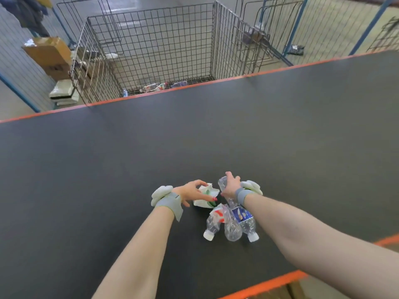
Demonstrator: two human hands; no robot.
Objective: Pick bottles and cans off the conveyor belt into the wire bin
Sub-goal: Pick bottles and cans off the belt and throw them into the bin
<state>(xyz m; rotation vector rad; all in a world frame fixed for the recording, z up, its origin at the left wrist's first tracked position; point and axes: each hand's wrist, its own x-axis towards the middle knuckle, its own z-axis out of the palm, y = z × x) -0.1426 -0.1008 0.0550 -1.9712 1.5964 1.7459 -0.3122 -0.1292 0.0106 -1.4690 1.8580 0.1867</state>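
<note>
On the dark conveyor belt [194,137], near its front edge, lies a small cluster of crushed clear plastic bottles. My right hand [230,186] is closed around one clear bottle [232,228] that runs from above the hand down toward me. A red-labelled bottle [213,223] and a blue-labelled bottle [246,221] lie beside it, white caps toward me. My left hand [191,192] has its fingers around a crumpled white and green wrapper [206,196]. The wire bin [151,52] stands beyond the belt's far edge, with a few bottles [159,86] on its floor.
Orange strips edge the belt at the far side [194,84] and the near right [269,283]. A cardboard box [51,55] and white sacks [63,93] sit left of the bin. More wire frames [259,29] and blue posts stand behind on the right.
</note>
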